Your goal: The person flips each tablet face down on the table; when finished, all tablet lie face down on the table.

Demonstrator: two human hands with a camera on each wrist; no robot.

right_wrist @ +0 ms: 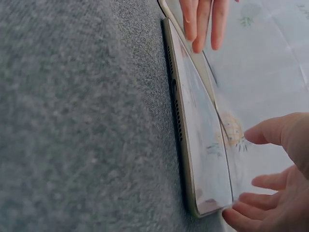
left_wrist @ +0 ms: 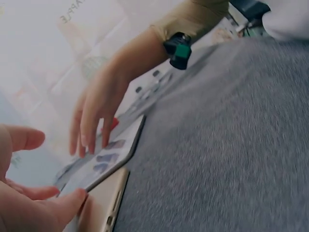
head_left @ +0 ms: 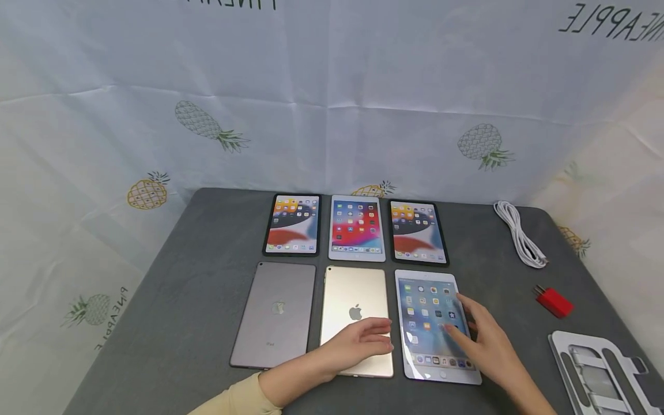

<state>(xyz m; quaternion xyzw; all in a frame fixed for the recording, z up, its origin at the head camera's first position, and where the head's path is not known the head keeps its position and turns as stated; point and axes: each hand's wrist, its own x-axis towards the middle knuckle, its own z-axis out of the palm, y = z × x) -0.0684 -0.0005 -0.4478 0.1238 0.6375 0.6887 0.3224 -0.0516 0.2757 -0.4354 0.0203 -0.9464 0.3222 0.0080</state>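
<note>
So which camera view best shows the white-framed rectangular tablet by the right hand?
The head view: it shows the tablet nearly whole from above. The left wrist view catches it slanted and partly hidden; the right wrist view shows its port edge, screen foreshortened.

The place looks like a makeshift curtained-off workspace, with pineapple-print cloth [head_left: 311, 69] enclosing a grey table [head_left: 171, 311].

Free table [head_left: 150, 334] left of gray tablet [head_left: 273, 314]; right hand [head_left: 485, 340] blocks lane between near right white tablet [head_left: 427, 328] and silver stand [head_left: 562, 357]; left hand [head_left: 358, 343] obstructs near part of gold tablet [head_left: 355, 291]; curtain [head_left: 337, 144] walls far edge
</note>
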